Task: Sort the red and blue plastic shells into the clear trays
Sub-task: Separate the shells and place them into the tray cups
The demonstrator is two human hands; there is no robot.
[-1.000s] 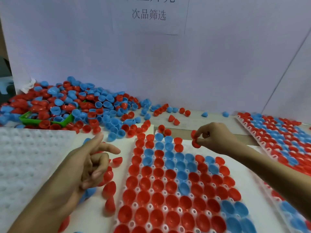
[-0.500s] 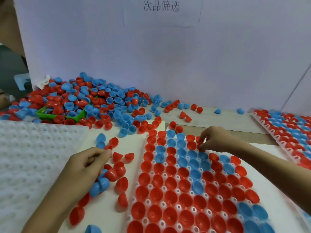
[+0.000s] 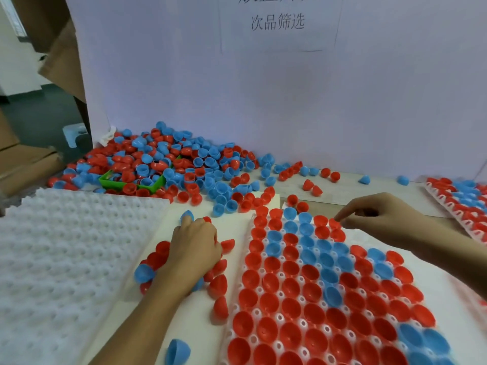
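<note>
1. Many red and blue plastic half-ball shells sit cup-side up in the clear plastic tray with round pockets [image 3: 263, 309] at the bottom of the view. Its near end is cut off by the picture edge.
2. One loose blue plastic shell [image 3: 177, 352] lies on the white board just left of that tray, near the bottom edge.
3. On the far left lies a stack of empty white bumpy trays [image 3: 66, 259], a bit blurry.
4. The left hand [image 3: 193, 255] lies palm down on a small bunch of loose red and blue shells [image 3: 155, 262] beside the tray. Its fingers curl over them and hide what is under the palm, so I cannot tell if it grips one.
5. The right hand [image 3: 379, 213] reaches over the far end of the tray. Its thumb and finger pinch a small red plastic shell [image 3: 334, 223] right at an empty pocket on the tray's right side.
6. At the right edge, a second clear tray full of red and blue shells [image 3: 458, 200] is only partly in view.
7. Farther back, a big pile of mixed red and blue shells [image 3: 171, 164] half buries a green plastic bin [image 3: 116, 184].
8. Behind it stands a white wall board with a paper sign [image 3: 278, 22]; the top line of writing is cut off.
</note>
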